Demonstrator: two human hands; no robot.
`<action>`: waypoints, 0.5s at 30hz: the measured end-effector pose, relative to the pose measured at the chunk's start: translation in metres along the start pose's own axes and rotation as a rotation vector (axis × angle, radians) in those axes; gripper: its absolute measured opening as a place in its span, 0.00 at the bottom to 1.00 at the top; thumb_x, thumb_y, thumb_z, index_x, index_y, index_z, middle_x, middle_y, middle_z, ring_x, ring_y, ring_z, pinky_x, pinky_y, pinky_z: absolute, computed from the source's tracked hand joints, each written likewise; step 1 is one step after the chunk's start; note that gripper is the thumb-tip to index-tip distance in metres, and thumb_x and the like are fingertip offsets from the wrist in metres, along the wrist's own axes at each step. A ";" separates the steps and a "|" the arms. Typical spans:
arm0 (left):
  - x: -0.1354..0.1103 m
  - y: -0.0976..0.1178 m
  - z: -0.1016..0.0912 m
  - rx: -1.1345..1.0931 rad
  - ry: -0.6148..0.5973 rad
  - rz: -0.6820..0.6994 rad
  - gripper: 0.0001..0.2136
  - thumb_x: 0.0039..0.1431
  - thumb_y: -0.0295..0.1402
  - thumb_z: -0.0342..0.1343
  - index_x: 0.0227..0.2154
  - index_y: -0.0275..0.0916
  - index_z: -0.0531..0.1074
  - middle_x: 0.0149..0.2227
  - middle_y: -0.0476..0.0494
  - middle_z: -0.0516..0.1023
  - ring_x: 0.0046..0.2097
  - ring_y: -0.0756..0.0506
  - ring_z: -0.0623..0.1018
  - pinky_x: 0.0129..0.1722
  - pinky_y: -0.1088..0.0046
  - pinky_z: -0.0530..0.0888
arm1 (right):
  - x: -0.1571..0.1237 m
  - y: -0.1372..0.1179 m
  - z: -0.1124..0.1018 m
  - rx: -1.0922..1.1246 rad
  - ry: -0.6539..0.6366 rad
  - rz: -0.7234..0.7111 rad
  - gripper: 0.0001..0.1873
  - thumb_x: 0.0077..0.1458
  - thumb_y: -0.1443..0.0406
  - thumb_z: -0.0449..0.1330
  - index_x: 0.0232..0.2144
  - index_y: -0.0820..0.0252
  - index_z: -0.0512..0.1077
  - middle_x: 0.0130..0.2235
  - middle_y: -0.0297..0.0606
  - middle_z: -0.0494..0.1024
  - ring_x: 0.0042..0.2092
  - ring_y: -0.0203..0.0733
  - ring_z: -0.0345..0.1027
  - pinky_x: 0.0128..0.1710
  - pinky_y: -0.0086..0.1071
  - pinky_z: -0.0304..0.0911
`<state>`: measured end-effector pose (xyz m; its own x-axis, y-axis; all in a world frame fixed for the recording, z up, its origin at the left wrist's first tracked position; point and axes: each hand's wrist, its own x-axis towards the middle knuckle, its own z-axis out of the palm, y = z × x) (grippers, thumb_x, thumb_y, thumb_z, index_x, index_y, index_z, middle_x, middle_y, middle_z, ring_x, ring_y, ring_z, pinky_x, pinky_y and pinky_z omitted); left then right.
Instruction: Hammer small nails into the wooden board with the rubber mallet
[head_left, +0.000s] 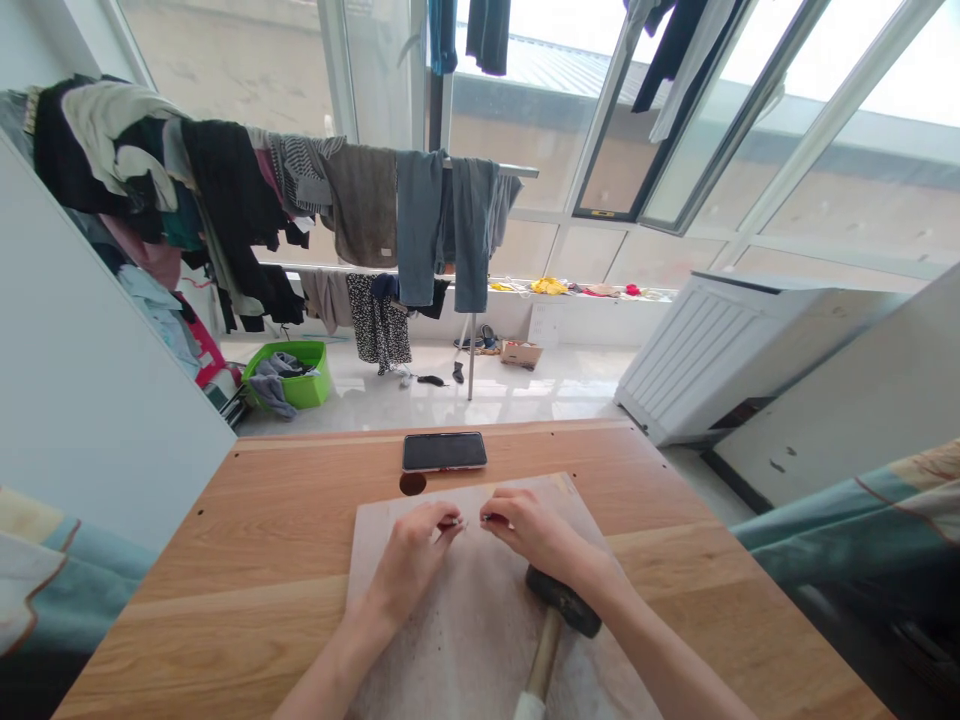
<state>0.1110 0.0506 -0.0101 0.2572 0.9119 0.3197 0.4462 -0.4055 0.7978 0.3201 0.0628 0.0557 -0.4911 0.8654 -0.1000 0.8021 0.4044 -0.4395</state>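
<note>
Over the far half of a pale wooden board [465, 600], both of my hands are raised close to each other, fingertips facing inward. My left hand [416, 540] is closed in a pinch on something small, too tiny to name. Likewise my right hand [521, 525] pinches a small dark bit between thumb and fingers. A narrow gap lies between the two pinches. Under my right forearm, a hammer [551, 625] with a black head and wooden handle rests on the board, its handle toward me; the forearm partly covers the head.
The board lies on a wooden table [247, 560]. Beyond it are a phone [445, 452] and a round hole [412, 484] in the tabletop. Past the table stand a laundry rack hung with clothes [364, 205], a green basket [307, 385] and a white cabinet [697, 350].
</note>
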 end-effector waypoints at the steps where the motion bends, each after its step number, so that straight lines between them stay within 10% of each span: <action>1: 0.002 0.002 0.003 -0.009 -0.008 -0.008 0.04 0.62 0.27 0.59 0.37 0.40 0.78 0.37 0.44 0.85 0.38 0.44 0.84 0.42 0.68 0.80 | -0.002 -0.001 -0.003 0.013 0.014 0.002 0.06 0.68 0.64 0.63 0.42 0.61 0.79 0.43 0.38 0.83 0.43 0.43 0.79 0.46 0.42 0.76; 10: -0.012 0.012 -0.009 0.007 -0.067 0.037 0.05 0.64 0.28 0.61 0.42 0.41 0.79 0.39 0.46 0.85 0.37 0.45 0.84 0.42 0.68 0.81 | -0.029 -0.016 -0.014 0.260 -0.049 -0.072 0.07 0.63 0.68 0.67 0.42 0.56 0.85 0.40 0.34 0.87 0.39 0.38 0.81 0.42 0.24 0.71; 15: -0.052 0.022 -0.054 0.168 -0.128 0.153 0.34 0.60 0.40 0.68 0.67 0.49 0.64 0.62 0.39 0.77 0.60 0.37 0.78 0.59 0.57 0.78 | -0.048 -0.011 -0.017 0.280 0.030 -0.013 0.14 0.64 0.61 0.65 0.52 0.45 0.81 0.52 0.34 0.84 0.54 0.45 0.77 0.57 0.34 0.67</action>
<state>0.0610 -0.0025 0.0188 0.4341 0.8284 0.3540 0.5277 -0.5523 0.6454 0.3407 0.0224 0.0802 -0.4871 0.8707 -0.0679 0.6686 0.3218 -0.6704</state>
